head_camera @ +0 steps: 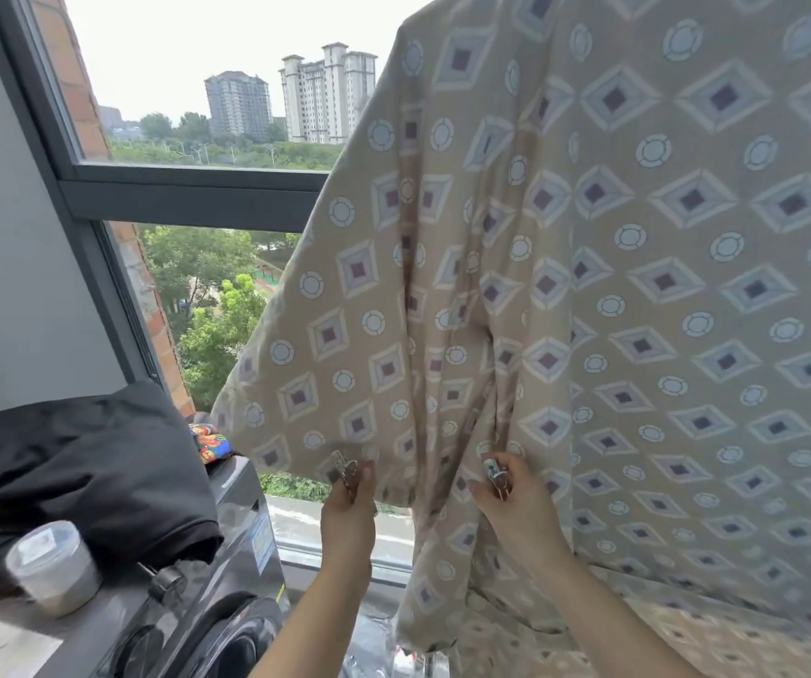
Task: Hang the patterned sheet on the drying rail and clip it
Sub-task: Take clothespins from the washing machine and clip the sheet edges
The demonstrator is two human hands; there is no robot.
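The beige patterned sheet (pixel 638 296), printed with diamonds and circles, hangs down from above the frame and fills the right side; the rail it hangs from is out of view. My left hand (pixel 348 511) holds a metal clip (pixel 345 472) up against the sheet's lower hem. My right hand (pixel 516 511) holds a second metal clip (pixel 496 474) at a bunched fold of the sheet. Both clips touch the fabric; whether their jaws bite it I cannot tell.
A grey washing machine (pixel 227 604) stands at the lower left with a black cloth bundle (pixel 80 472), a lidded plastic tub (pixel 51 565) and a colourful item (pixel 210 445) on top. A large window (pixel 188 193) lies behind.
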